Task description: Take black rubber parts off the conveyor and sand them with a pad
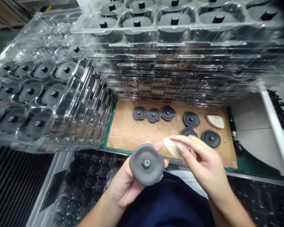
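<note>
Cradled in my left hand (129,186) is a dark grey rounded disc (146,173) with a small raised stud at its centre, its stud side facing up. My right hand (201,160) pinches a cream-coloured flat pad (172,147), cloth or sponge by its look, just to the right of the disc and apart from it. Beyond my hands, several similar discs (153,115) lie on a brown cardboard sheet (123,132). A second cream pad (215,121) rests near the sheet's right side.
Tall stacks of clear plastic trays (179,60) rise behind the cardboard, with another stack (82,91) at the left; both hold discs. More dark parts (92,176) sit in a tray at lower left. A grey bin (252,132) with a white rim stands on the right.
</note>
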The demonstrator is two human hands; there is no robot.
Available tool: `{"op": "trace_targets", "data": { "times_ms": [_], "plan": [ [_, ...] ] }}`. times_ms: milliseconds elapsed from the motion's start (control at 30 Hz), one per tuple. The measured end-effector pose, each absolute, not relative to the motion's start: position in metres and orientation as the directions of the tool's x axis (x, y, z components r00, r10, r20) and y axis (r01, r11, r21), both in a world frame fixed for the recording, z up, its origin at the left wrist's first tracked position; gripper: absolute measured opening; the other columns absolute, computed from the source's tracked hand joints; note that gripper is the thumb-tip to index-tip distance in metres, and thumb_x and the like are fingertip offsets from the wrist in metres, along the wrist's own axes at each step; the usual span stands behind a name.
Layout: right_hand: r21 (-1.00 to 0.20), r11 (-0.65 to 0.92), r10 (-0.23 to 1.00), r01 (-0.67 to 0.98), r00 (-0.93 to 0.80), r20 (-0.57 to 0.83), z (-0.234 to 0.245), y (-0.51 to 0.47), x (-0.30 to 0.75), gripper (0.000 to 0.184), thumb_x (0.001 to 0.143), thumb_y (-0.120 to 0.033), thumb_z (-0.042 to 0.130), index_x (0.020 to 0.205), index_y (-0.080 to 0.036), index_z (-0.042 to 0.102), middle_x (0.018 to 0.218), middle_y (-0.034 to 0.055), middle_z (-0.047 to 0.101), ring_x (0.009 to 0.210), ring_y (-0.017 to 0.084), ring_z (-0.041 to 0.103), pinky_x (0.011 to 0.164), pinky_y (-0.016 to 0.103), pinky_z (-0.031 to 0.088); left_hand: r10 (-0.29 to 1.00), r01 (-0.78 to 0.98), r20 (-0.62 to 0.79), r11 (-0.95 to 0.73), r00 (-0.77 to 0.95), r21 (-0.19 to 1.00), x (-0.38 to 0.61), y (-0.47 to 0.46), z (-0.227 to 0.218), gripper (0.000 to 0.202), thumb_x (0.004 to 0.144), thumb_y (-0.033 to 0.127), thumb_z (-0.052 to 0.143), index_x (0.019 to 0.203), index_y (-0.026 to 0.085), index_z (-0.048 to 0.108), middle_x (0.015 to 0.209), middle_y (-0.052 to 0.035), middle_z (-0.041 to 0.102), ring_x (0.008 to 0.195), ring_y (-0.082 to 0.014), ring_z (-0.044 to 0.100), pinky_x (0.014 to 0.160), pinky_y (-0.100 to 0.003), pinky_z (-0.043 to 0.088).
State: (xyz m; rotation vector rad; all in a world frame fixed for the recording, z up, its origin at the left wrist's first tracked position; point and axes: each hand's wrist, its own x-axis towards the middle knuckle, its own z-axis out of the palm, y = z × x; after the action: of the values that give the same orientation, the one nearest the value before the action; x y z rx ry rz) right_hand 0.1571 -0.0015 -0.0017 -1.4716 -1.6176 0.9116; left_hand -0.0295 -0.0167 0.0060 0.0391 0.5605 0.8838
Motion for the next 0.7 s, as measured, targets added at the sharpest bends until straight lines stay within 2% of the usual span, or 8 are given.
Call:
{"op": "trace_targets", "data": {
  "times_ms": [133, 233, 333, 400, 467, 533, 633, 700],
  "plan": [
    [-0.899, -0.137, 0.988, 0.416, -0.013, -0.157, -0.029, -0.032, 0.165, 0.018, 0.09, -0.03, 0.055, 0.102, -0.028, 0.068, 0.106, -0.0012, 0.071, 0.098, 0.016, 0.065, 0.081, 0.026, 0.051, 0.709, -0.712, -0.48, 0.668, 0.518, 0.218, -0.032, -0.018, 0.003, 0.056, 0.057, 0.036, 0.083, 0.11, 0.026, 0.067, 0.121, -0.0041, 0.068, 0.101, -0.0246, 0.068, 0.075, -0.025, 0.058],
    [-0.878, -0.15, 0.988, 0.455, 0.04, -0.148, -0.025, -0.032, 0.169, 0.019, 0.09, -0.031, 0.055, 0.103, -0.027, 0.068, 0.104, -0.0006, 0.072, 0.093, 0.017, 0.066, 0.074, 0.025, 0.052, 0.708, -0.702, -0.463, 0.676, 0.533, 0.226, -0.031, -0.017, 0.005, 0.055, 0.057, 0.035, 0.084, 0.109, 0.025, 0.068, 0.118, -0.0046, 0.069, 0.101, -0.0246, 0.067, 0.076, -0.026, 0.058],
    [-0.86, -0.005, 0.993, 0.51, 0.104, 0.056, 0.003, -0.02, 0.161, 0.02, 0.09, -0.024, 0.055, 0.107, -0.027, 0.066, 0.104, -0.0014, 0.071, 0.088, 0.013, 0.065, 0.068, 0.021, 0.05, 0.714, -0.688, -0.441, 0.68, 0.544, 0.252, -0.027, -0.018, 0.006, 0.053, 0.059, 0.035, 0.082, 0.109, 0.026, 0.068, 0.114, -0.0034, 0.07, 0.102, -0.0242, 0.066, 0.078, -0.027, 0.057],
    [-0.811, 0.223, 0.964, 0.541, 0.002, 0.267, 0.023, -0.012, 0.15, 0.025, 0.09, -0.017, 0.054, 0.113, -0.025, 0.063, 0.105, 0.0, 0.07, 0.085, 0.013, 0.063, 0.07, 0.023, 0.049, 0.742, -0.683, -0.433, 0.658, 0.512, 0.319, -0.024, -0.019, 0.005, 0.055, 0.058, 0.036, 0.083, 0.109, 0.025, 0.068, 0.111, -0.0037, 0.07, 0.101, -0.023, 0.066, 0.079, -0.026, 0.056],
    [-0.735, 0.424, 0.901, 0.529, -0.165, 0.401, 0.036, -0.008, 0.139, 0.029, 0.09, -0.011, 0.051, 0.117, -0.018, 0.06, 0.1, 0.0037, 0.07, 0.08, 0.014, 0.062, 0.072, 0.027, 0.047, 0.792, -0.672, -0.442, 0.6, 0.421, 0.435, -0.022, -0.02, 0.003, 0.057, 0.054, 0.037, 0.085, 0.107, 0.023, 0.069, 0.104, -0.0033, 0.072, 0.097, -0.0195, 0.065, 0.081, -0.022, 0.052],
    [-0.719, 0.456, 0.89, 0.524, -0.283, 0.358, 0.041, -0.006, 0.134, 0.028, 0.09, -0.008, 0.05, 0.114, -0.014, 0.062, 0.091, 0.0054, 0.07, 0.074, 0.016, 0.06, 0.068, 0.03, 0.047, 0.833, -0.652, -0.466, 0.535, 0.299, 0.537, -0.023, -0.021, 0.0, 0.056, 0.053, 0.035, 0.086, 0.105, 0.024, 0.07, 0.103, -0.0015, 0.072, 0.097, -0.0158, 0.064, 0.083, -0.018, 0.049],
    [-0.745, 0.373, 0.915, 0.553, -0.354, 0.196, 0.04, -0.004, 0.137, 0.024, 0.089, -0.009, 0.05, 0.105, -0.015, 0.067, 0.076, 0.0026, 0.066, 0.066, 0.015, 0.058, 0.06, 0.028, 0.045, 0.86, -0.649, -0.468, 0.478, 0.206, 0.592, -0.026, -0.021, -0.002, 0.057, 0.053, 0.034, 0.086, 0.106, 0.03, 0.069, 0.11, 0.0012, 0.071, 0.101, -0.0141, 0.063, 0.086, -0.018, 0.048],
    [-0.752, 0.408, 0.903, 0.518, -0.347, 0.251, 0.038, -0.004, 0.138, 0.025, 0.089, -0.009, 0.05, 0.106, -0.016, 0.067, 0.078, 0.0028, 0.068, 0.069, 0.015, 0.06, 0.062, 0.027, 0.046, 0.875, -0.632, -0.441, 0.459, 0.2, 0.624, -0.026, -0.021, -0.002, 0.06, 0.051, 0.037, 0.086, 0.107, 0.028, 0.069, 0.112, -0.001, 0.07, 0.105, -0.0172, 0.062, 0.091, -0.021, 0.046]
  ]
}}
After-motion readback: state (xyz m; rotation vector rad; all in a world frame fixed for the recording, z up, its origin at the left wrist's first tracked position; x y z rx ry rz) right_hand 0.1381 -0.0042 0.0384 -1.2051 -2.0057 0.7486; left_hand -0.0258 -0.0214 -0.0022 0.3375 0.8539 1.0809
